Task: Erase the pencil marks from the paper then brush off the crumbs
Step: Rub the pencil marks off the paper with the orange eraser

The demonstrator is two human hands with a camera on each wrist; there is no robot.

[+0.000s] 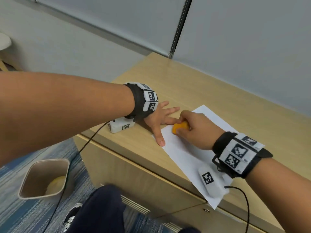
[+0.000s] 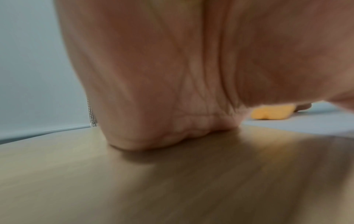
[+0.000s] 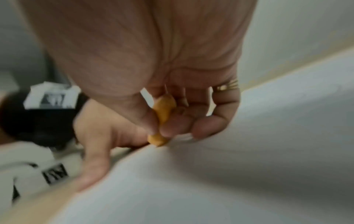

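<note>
A white sheet of paper (image 1: 186, 153) lies slantwise on the wooden cabinet top (image 1: 210, 91). My right hand (image 1: 193, 126) pinches an orange eraser (image 1: 180, 127) between thumb and fingers, its lower end pressed on the paper near the left edge. The right wrist view shows the eraser (image 3: 162, 121) tip touching the paper (image 3: 210, 189). My left hand (image 1: 161, 121) lies flat with spread fingers, thumb tip pinning the paper's left edge. In the left wrist view the palm (image 2: 172, 91) rests on the wood, with the eraser (image 2: 272, 112) beyond it. No pencil marks or crumbs are discernible.
A cardboard bin (image 1: 45, 179) with a yellowish object inside stands on the blue carpet at lower left, below the cabinet's front edge. Cables hang from both wrist units. A grey wall (image 1: 235, 39) runs behind the cabinet. My dark trouser leg (image 1: 101, 211) is at the bottom.
</note>
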